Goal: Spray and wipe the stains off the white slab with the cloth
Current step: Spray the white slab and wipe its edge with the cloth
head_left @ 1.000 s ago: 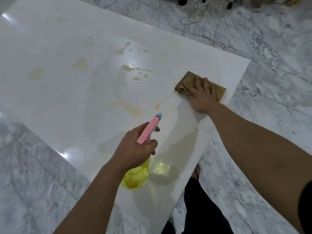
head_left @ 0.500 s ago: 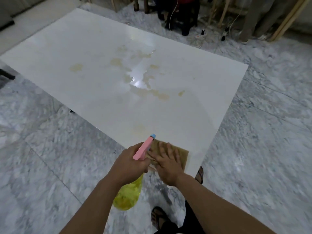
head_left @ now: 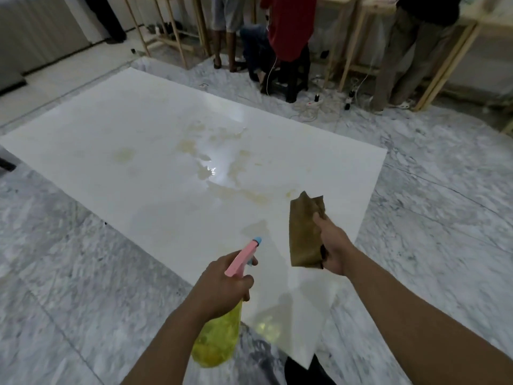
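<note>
A white slab lies flat with yellowish stains; brown cloth and yellow spray bottle are held above it.

This looks like an indoor workroom set up for several people. The floor is grey-veined marble tile, and a large white slab lies flat ahead of the left hand. Far beyond both hands stand bare wooden frame benches, people's legs, and power strips with cables trailing on the floor.
</note>
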